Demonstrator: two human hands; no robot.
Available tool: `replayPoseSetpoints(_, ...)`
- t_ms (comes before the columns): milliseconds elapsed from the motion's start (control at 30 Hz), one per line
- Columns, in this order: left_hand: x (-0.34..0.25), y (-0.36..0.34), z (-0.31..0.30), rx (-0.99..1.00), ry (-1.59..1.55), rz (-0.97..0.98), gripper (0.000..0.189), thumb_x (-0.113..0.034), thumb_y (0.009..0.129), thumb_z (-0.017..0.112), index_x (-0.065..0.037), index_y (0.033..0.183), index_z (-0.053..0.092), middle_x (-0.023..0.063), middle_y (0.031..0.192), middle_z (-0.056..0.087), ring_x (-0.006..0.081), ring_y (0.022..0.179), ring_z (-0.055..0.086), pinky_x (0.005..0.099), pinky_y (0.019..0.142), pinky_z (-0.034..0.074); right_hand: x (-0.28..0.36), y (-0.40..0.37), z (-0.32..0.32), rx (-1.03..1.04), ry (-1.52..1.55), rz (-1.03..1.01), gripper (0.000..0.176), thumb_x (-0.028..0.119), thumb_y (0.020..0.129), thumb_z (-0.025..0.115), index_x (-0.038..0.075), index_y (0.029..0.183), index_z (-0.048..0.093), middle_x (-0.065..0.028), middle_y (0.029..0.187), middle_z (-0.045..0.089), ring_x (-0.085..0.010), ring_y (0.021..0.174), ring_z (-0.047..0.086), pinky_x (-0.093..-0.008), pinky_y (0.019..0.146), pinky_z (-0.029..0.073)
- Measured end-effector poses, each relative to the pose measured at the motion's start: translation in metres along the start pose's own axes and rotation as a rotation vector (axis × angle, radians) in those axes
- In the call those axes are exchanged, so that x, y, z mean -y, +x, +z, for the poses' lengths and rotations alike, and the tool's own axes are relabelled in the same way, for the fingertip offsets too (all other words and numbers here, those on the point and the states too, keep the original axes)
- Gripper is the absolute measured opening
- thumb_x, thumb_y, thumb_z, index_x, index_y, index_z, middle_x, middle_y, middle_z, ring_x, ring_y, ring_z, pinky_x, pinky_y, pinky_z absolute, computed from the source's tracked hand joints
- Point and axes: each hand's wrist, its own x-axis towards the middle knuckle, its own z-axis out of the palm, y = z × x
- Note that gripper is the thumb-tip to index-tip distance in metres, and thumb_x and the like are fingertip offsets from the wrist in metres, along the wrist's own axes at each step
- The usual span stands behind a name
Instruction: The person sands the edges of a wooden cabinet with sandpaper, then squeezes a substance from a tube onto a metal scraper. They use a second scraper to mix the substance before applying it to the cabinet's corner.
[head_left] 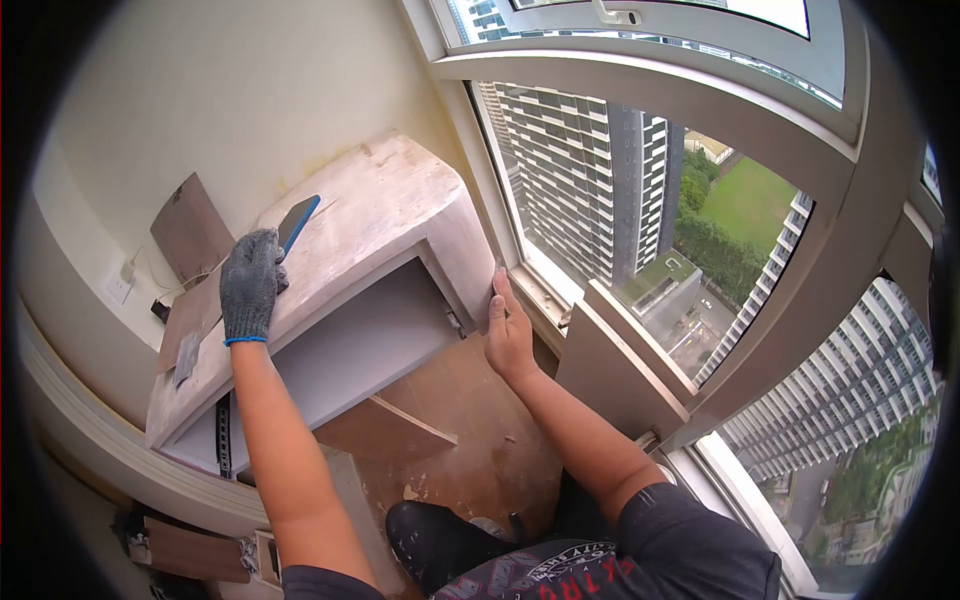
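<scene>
My left hand [252, 285], in a grey knit glove with a blue cuff, is closed around a flat tool with a blue edge [300, 224]. It is over the top of a pale, patchy cabinet [350, 190] with a rounded right end. My right hand [508, 330] is bare, its fingers stretched and close together, palm turned toward the cabinet's rounded end. Whether it touches the surface is hard to tell. Below the top, the cabinet's open compartment [370, 325] shows a grey interior and a hinge at its right.
Brown boards [192, 230] lean on the wall at the left. A metal scraper blade [186, 358] lies on the cabinet's left end. Grey panels [618, 375] stand under the window frame [660, 85]. A loose board [385, 428] lies over the dusty brown floor [490, 440].
</scene>
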Motion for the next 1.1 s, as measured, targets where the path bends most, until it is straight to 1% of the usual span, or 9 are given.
replayPoseSetpoints(167, 0.010, 0.003, 0.000, 0.019, -0.101, -0.038, 0.029, -0.029, 0.098, 0.061, -0.001, 0.102, 0.067, 0.0059, 0.077, 0.064, 0.0093, 0.056, 0.056, 0.0255, 0.050, 0.047, 0.019, 0.063, -0.024, 0.294, 0.251, 0.448, 0.062, 0.043, 0.109, 0.032, -0.008, 0.139, 0.049, -0.0287, 0.138, 0.056, -0.0387, 0.134, 0.049, -0.0349, 0.112, 0.036)
replayPoseSetpoints(400, -0.001, -0.001, 0.002, 0.008, 0.048, 0.000, 0.028, -0.029, 0.098, 0.061, -0.002, 0.100, 0.067, 0.0049, 0.077, 0.064, 0.0090, 0.055, 0.056, 0.0250, 0.051, 0.047, 0.009, -0.005, 0.003, 0.078, 0.131, 0.086, 0.055, 0.034, 0.109, 0.033, -0.005, 0.148, 0.041, -0.0253, 0.155, 0.037, -0.0358, 0.148, 0.031, -0.0390, 0.121, 0.022)
replayPoseSetpoints(533, 0.008, -0.001, 0.000, 0.011, -0.034, -0.010, 0.027, -0.029, 0.099, 0.061, -0.002, 0.100, 0.067, 0.0049, 0.077, 0.064, 0.0088, 0.054, 0.055, 0.0244, 0.050, 0.046, 0.006, 0.072, -0.015, 0.347, 0.444, 0.519, 0.058, 0.036, 0.110, 0.032, -0.009, 0.145, 0.042, -0.0254, 0.148, 0.047, -0.0301, 0.143, 0.041, -0.0324, 0.117, 0.029)
replayPoseSetpoints(733, 0.000, 0.002, 0.003, 0.022, 0.010, -0.005, 0.030, -0.030, 0.099, 0.060, -0.001, 0.105, 0.067, 0.0065, 0.081, 0.066, 0.0093, 0.056, 0.057, 0.0245, 0.052, 0.048, 0.001, -0.005, 0.006, -0.002, 0.119, 0.093, 0.058, 0.039, 0.109, 0.030, -0.003, 0.145, 0.046, -0.0221, 0.148, 0.049, -0.0340, 0.142, 0.042, -0.0370, 0.117, 0.030)
replayPoseSetpoints(833, 0.008, 0.001, 0.002, 0.013, -0.057, -0.022, 0.029, -0.029, 0.099, 0.060, -0.001, 0.102, 0.067, 0.0063, 0.080, 0.066, 0.0090, 0.056, 0.056, 0.0235, 0.052, 0.047, -0.011, 0.048, -0.009, 0.183, 0.219, 0.377, 0.058, 0.041, 0.109, 0.032, -0.005, 0.138, 0.055, -0.0211, 0.136, 0.060, -0.0288, 0.125, 0.056, -0.0321, 0.108, 0.038)
replayPoseSetpoints(867, 0.008, -0.002, 0.001, 0.019, -0.034, -0.033, 0.028, -0.029, 0.099, 0.061, -0.001, 0.101, 0.067, 0.0058, 0.079, 0.065, 0.0087, 0.056, 0.055, 0.0235, 0.051, 0.047, -0.025, 0.068, -0.009, 0.319, 0.204, 0.532, 0.055, 0.037, 0.108, 0.034, -0.006, 0.129, 0.059, -0.0314, 0.119, 0.064, -0.0414, 0.119, 0.060, -0.0394, 0.101, 0.044)
replayPoseSetpoints(933, -0.002, -0.002, 0.002, 0.018, -0.007, -0.031, 0.026, -0.027, 0.098, 0.061, -0.002, 0.099, 0.067, 0.0046, 0.078, 0.064, 0.0081, 0.055, 0.054, 0.0233, 0.050, 0.046, -0.010, 0.076, -0.009, 0.316, 0.244, 0.602, 0.057, 0.040, 0.108, 0.033, -0.005, 0.132, 0.058, -0.0305, 0.124, 0.063, -0.0393, 0.121, 0.059, -0.0386, 0.104, 0.043)
replayPoseSetpoints(1000, -0.002, 0.001, 0.003, 0.014, -0.028, -0.016, 0.027, -0.028, 0.098, 0.062, -0.002, 0.100, 0.067, 0.0045, 0.077, 0.064, 0.0084, 0.055, 0.054, 0.0238, 0.049, 0.046, 0.000, 0.039, 0.007, 0.048, 0.157, 0.312, 0.058, 0.042, 0.108, 0.033, -0.004, 0.133, 0.058, -0.0284, 0.126, 0.063, -0.0375, 0.121, 0.059, -0.0377, 0.104, 0.042)
replayPoseSetpoints(1100, 0.001, -0.001, 0.002, 0.016, -0.018, -0.019, 0.027, -0.028, 0.098, 0.062, -0.002, 0.102, 0.068, 0.0050, 0.078, 0.065, 0.0082, 0.055, 0.055, 0.0240, 0.049, 0.046, 0.004, 0.039, 0.007, 0.024, 0.182, 0.222, 0.059, 0.043, 0.109, 0.032, -0.004, 0.139, 0.053, -0.0239, 0.133, 0.060, -0.0309, 0.124, 0.056, -0.0336, 0.106, 0.039)
